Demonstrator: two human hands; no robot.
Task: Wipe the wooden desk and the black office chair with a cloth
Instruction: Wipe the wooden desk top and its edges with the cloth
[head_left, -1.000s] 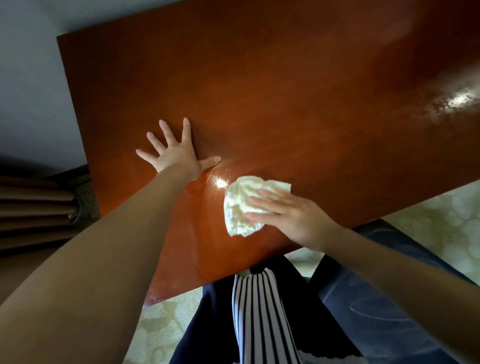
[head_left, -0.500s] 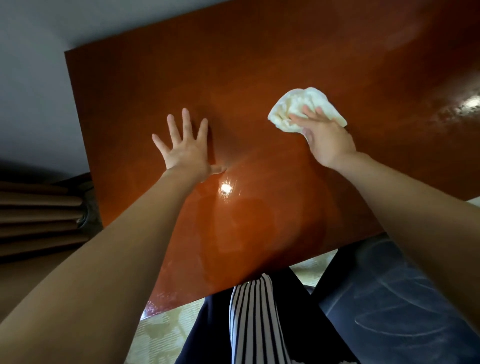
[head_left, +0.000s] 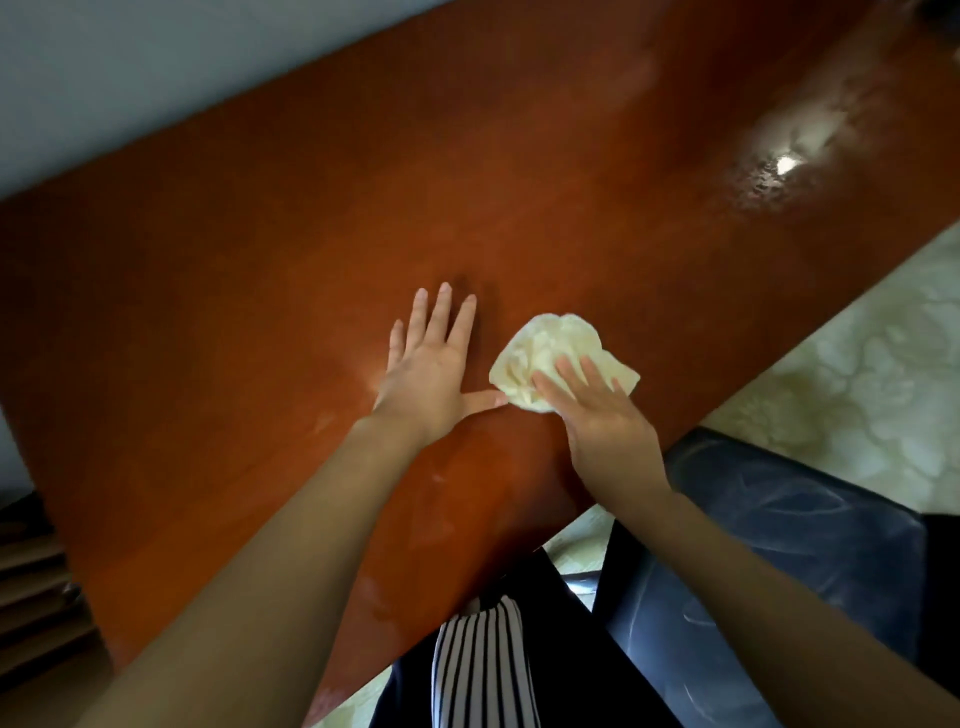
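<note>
The glossy red-brown wooden desk fills most of the view, running from lower left to upper right. A crumpled cream cloth lies on it near the front edge. My right hand presses flat on the cloth's near side, fingers spread over it. My left hand rests flat on the desk just left of the cloth, fingers apart, its thumb tip touching the cloth. The black office chair shows its dusty seat at the lower right, under the desk's front edge.
A pale wall runs along the desk's far edge. Patterned light floor shows at the right. Brown slatted furniture sits at the lower left. My striped and dark clothing is at the bottom centre.
My right hand slid the cloth away across the desk, then back toward the front edge next to my left hand. The view shifted right, showing more desk and chair.
</note>
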